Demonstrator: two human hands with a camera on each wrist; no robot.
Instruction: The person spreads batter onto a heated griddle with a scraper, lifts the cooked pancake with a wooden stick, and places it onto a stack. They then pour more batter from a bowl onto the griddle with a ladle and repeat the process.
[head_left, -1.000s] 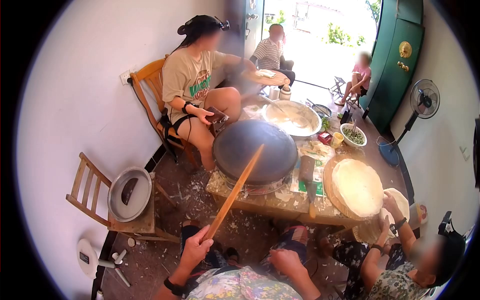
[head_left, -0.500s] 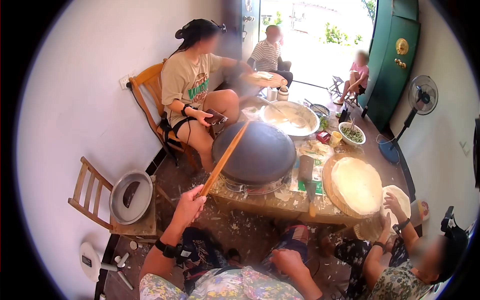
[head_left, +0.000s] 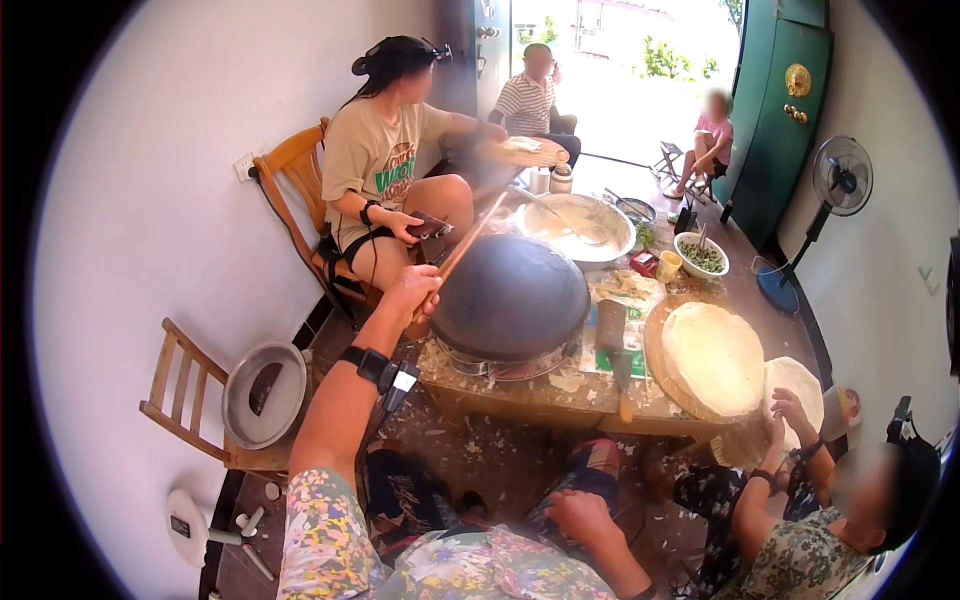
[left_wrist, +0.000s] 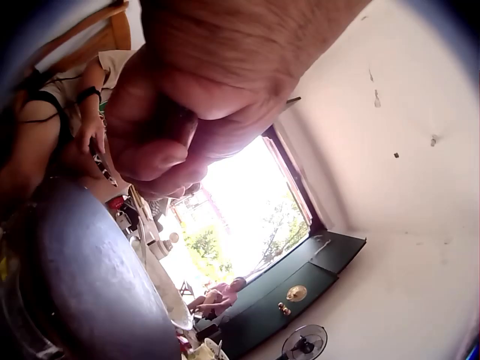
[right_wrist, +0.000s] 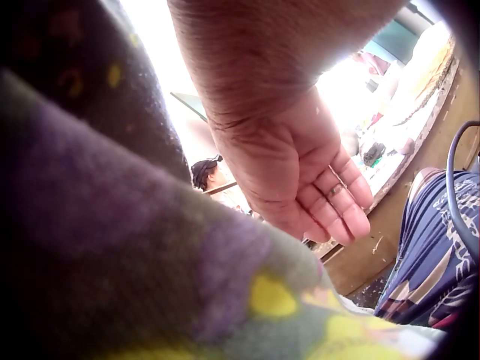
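Observation:
My left hand (head_left: 412, 292) grips the lower end of a long wooden stick (head_left: 470, 246), which slants up and right by the left edge of the dark round griddle (head_left: 512, 298). In the left wrist view the fingers of my left hand (left_wrist: 161, 142) are curled, with the griddle (left_wrist: 97, 277) below. Near my lap, my right hand (head_left: 582, 515) holds nothing; its fingers (right_wrist: 337, 202) hang loosely bent in the right wrist view. A wooden-handled scraper (head_left: 614, 350) lies right of the griddle, beside a round board stacked with flatbreads (head_left: 712, 358).
Behind the griddle stands a basin of batter (head_left: 600, 250), with a bowl of chopped greens (head_left: 702, 256) to its right. A seated person (head_left: 395, 170) is at the left, another handles flatbread at lower right. A metal basin (head_left: 264, 395) rests on a chair; a fan (head_left: 842, 176) stands right.
My left hand has moved up and forward with the stick, from near my lap to the griddle's left edge, and the arm is stretched out further. My right hand has barely moved.

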